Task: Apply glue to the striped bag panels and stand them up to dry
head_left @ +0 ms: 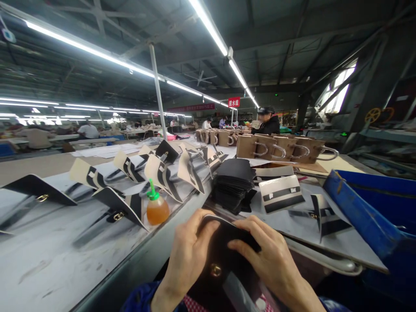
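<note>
Both my hands grip the top edge of a black leather panel (214,253) with a small gold clasp, held low in front of me. My left hand (188,253) pinches its upper left edge between thumb and fingers. On the upper right, my right hand (269,249) has its thumb on the near face and its fingers over the edge. A stack of black pieces (232,184) lies just beyond my hands. Left of it stands a round glue bottle (157,210) with a green cap and amber liquid.
Several folded cream-and-black panels (160,173) stand on the white-covered table (42,268). One striped panel (282,195) lies to the right, near a blue bin (360,208). Brown handbags (247,146) line the back. A person in dark clothing (268,123) is beyond them.
</note>
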Demonstrator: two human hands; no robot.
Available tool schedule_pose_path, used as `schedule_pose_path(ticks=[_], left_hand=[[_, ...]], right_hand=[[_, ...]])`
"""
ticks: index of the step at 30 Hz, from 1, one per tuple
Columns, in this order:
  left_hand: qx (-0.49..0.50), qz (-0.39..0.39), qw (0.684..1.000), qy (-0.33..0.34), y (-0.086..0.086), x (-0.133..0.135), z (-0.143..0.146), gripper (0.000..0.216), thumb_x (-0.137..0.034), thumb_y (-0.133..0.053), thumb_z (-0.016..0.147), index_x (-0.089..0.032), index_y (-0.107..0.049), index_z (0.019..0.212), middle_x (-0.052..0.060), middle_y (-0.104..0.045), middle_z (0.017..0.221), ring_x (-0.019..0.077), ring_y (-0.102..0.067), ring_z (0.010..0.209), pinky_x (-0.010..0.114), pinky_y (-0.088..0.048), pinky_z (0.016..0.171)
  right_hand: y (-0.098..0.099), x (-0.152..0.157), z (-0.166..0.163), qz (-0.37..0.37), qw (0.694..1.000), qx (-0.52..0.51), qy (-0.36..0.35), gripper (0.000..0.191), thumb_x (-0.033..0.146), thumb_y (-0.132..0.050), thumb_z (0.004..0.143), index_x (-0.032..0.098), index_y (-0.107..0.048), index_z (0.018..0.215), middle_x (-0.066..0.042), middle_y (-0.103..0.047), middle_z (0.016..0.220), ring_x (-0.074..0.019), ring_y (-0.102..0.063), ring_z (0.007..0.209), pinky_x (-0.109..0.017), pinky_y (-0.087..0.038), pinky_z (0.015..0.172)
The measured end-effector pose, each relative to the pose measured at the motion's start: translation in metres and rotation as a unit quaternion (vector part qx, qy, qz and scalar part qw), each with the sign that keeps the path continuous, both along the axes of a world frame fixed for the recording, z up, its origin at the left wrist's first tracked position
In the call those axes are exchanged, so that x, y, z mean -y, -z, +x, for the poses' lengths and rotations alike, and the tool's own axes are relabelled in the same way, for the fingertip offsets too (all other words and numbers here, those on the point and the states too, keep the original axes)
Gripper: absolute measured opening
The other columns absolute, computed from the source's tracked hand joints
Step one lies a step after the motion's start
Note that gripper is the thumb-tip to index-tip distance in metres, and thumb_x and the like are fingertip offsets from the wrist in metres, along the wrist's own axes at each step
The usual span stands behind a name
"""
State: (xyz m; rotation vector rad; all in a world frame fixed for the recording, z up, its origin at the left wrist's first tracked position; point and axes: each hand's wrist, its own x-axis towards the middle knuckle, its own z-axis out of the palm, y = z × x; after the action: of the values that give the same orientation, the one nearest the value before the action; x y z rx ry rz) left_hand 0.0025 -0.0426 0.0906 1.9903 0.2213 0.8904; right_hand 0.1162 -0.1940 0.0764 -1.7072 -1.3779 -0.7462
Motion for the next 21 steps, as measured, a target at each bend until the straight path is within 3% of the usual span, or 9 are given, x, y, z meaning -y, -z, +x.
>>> schedule_pose_path(ticks=[3, 7, 12, 14, 16, 19, 21], left_hand=[[0.014, 0.004, 0.999, -0.038, 0.0, 0.003, 0.002, 0.017, -0.03, -0.053, 0.096, -0.021, -0.061, 0.085, -0.004, -0.064, 0.07, 0.0122, -0.061, 0.065, 0.021, -0.048, 0.061], [0.05, 0.033, 0.996, -0.065, 0.003, 0.009, 0.003, 0.017, -0.028, -0.051, 0.097, -0.021, -0.058, 0.082, -0.005, -0.063, 0.064, 0.0108, -0.06, 0.057, 0.019, -0.046, 0.055], [0.04, 0.028, 0.999, -0.018, -0.002, 0.002, -0.002, 0.013, -0.029, -0.058, 0.095, -0.021, -0.061, 0.085, -0.005, -0.066, 0.067, 0.0107, -0.062, 0.061, 0.018, -0.049, 0.058], [0.012, -0.029, 0.999, 0.027, -0.002, -0.006, -0.01, 0.013, -0.034, -0.065, 0.092, -0.021, -0.063, 0.089, -0.003, -0.07, 0.074, 0.0119, -0.066, 0.068, 0.018, -0.051, 0.063], [-0.009, -0.141, 0.987, 0.076, 0.0, -0.014, -0.02, 0.026, -0.042, -0.076, 0.084, -0.022, -0.066, 0.098, -0.001, -0.075, 0.084, 0.0143, -0.071, 0.077, 0.019, -0.055, 0.067], [0.029, -0.316, 0.935, 0.157, 0.007, -0.016, -0.032, 0.066, -0.052, -0.091, 0.061, -0.023, -0.067, 0.116, 0.004, -0.078, 0.1, 0.0218, -0.074, 0.089, 0.025, -0.059, 0.076], [0.059, -0.372, 0.902, 0.21, 0.013, -0.008, -0.033, 0.08, -0.053, -0.094, 0.053, -0.021, -0.066, 0.121, 0.009, -0.078, 0.106, 0.0287, -0.074, 0.098, 0.033, -0.061, 0.082]], right_hand=[[0.001, -0.007, -0.009, 0.027, 0.998, 0.053, 0.016, 0.022, 0.04, -0.061, 0.097, 0.019, -0.062, 0.101, -0.002, -0.069, 0.079, -0.0148, -0.068, 0.067, -0.025, -0.053, 0.061], [-0.003, -0.013, -0.016, 0.053, 0.994, 0.089, 0.028, 0.008, 0.025, -0.06, 0.097, 0.019, -0.061, 0.093, -0.001, -0.065, 0.072, -0.0136, -0.064, 0.059, -0.024, -0.049, 0.057], [-0.009, -0.014, -0.01, 0.064, 0.997, -0.033, -0.033, 0.017, 0.027, -0.063, 0.094, 0.021, -0.06, 0.078, 0.002, -0.061, 0.064, -0.0113, -0.058, 0.053, -0.022, -0.045, 0.052], [-0.01, -0.013, -0.001, 0.087, 0.988, -0.123, -0.038, 0.024, 0.032, -0.065, 0.091, 0.022, -0.059, 0.071, 0.004, -0.058, 0.06, -0.0108, -0.053, 0.05, -0.022, -0.041, 0.049], [-0.01, -0.013, 0.009, 0.126, 0.965, -0.23, -0.021, 0.029, 0.039, -0.067, 0.087, 0.021, -0.06, 0.065, 0.005, -0.052, 0.055, -0.0105, -0.045, 0.048, -0.023, -0.037, 0.047], [-0.008, -0.017, 0.022, 0.182, 0.924, -0.336, -0.006, 0.035, 0.049, -0.068, 0.084, 0.02, -0.062, 0.067, 0.004, -0.048, 0.057, -0.0109, -0.04, 0.051, -0.024, -0.032, 0.047], [-0.006, -0.024, 0.025, 0.204, 0.911, -0.358, -0.006, 0.038, 0.054, -0.067, 0.085, 0.019, -0.062, 0.07, 0.004, -0.049, 0.06, -0.0116, -0.041, 0.055, -0.024, -0.033, 0.048]])
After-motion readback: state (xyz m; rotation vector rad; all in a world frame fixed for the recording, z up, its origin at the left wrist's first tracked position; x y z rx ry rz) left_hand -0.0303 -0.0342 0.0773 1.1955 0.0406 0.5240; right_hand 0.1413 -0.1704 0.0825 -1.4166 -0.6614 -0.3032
